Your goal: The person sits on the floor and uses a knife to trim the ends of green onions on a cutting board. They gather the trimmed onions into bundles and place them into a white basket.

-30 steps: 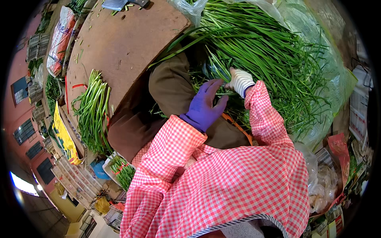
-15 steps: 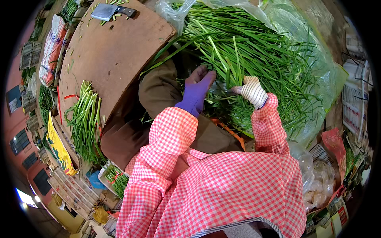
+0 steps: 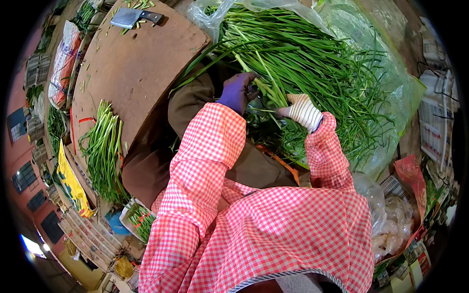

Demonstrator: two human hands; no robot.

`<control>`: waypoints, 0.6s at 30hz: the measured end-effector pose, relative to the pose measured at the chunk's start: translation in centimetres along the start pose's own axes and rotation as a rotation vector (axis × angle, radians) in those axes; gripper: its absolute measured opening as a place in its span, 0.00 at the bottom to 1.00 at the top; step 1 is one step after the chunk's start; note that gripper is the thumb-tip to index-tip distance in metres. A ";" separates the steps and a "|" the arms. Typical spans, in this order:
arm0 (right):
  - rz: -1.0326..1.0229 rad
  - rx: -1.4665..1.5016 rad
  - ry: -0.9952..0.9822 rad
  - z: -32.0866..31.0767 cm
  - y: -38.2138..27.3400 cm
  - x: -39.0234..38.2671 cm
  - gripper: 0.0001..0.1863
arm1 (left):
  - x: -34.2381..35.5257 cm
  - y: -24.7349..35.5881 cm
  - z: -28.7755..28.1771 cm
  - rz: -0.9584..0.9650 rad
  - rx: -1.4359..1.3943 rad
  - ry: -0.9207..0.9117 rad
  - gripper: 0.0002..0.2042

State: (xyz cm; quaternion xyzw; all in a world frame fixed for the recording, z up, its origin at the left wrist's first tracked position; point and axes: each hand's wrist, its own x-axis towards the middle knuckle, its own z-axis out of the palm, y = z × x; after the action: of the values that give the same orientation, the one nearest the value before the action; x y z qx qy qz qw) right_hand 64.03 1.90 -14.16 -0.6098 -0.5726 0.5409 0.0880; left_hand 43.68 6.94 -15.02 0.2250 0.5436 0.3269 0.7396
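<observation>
My right hand [image 3: 303, 112], in a white striped glove, grips a few long green stalks with flat leaves, like garlic chives [image 3: 274, 92]; their pale ends point up and away from me. Just left of these stalks is my left hand [image 3: 235, 93], in a purple glove. Its fingers are curled close to the stalks, and what they hold, if anything, is hidden. Beyond both hands lies a big heap of the same greens [image 3: 298, 44] on clear plastic sheeting [image 3: 391, 93]. Loose leaves lie below my hands.
On my left a brown board [image 3: 141, 63] carries a cleaver [image 3: 128, 18], cut stalk pieces and a bunch of greens [image 3: 105, 149]. A white plastic crate [image 3: 434, 117] stands at the right, with crumpled clear bags [image 3: 391, 222] nearer me. My knees are between board and heap.
My left hand has shifted slightly up and its fingers have gone from extended to curled beside the stalks. My right hand has moved a little left with the stalks, which now tilt left.
</observation>
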 end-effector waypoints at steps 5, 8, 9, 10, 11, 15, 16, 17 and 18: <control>0.031 -0.020 0.025 -0.1 0.4 1.1 0.23 | -0.3 -1.1 -1.1 0.162 -0.152 -0.130 0.17; 0.019 0.046 0.079 -0.3 0.1 1.0 0.25 | -0.3 0.3 -0.2 -0.029 -0.196 0.038 0.17; 0.027 0.020 0.082 -0.2 0.3 1.1 0.25 | -0.6 0.0 -0.2 0.074 -0.245 -0.060 0.17; 0.036 -0.006 0.084 -0.1 0.7 1.5 0.25 | -0.8 -0.6 -0.2 0.177 -0.294 -0.158 0.17; 0.041 -0.034 0.082 0.0 0.8 1.7 0.25 | -0.4 -0.8 -0.5 0.129 -0.324 -0.168 0.17; 0.049 -0.103 0.022 0.1 -0.9 1.4 0.28 | -0.5 0.1 0.3 -0.067 -0.353 -0.139 0.18; -0.003 -0.096 0.020 0.3 -1.0 1.3 0.26 | -1.3 1.0 1.3 -0.095 -0.240 -0.035 0.16; 0.004 -0.029 0.007 0.5 -1.0 1.2 0.25 | -1.3 0.8 1.5 -0.094 -0.129 -0.002 0.15; 0.011 0.038 -0.006 0.7 -0.9 1.2 0.24 | -1.3 0.4 1.5 -0.091 -0.018 0.031 0.15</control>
State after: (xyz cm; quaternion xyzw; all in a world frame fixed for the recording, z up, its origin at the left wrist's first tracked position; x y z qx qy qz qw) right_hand 62.65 2.84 -14.44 -0.6096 -0.5591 0.5539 0.0951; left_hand 44.78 6.35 -13.41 0.1883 0.5616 0.3013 0.7473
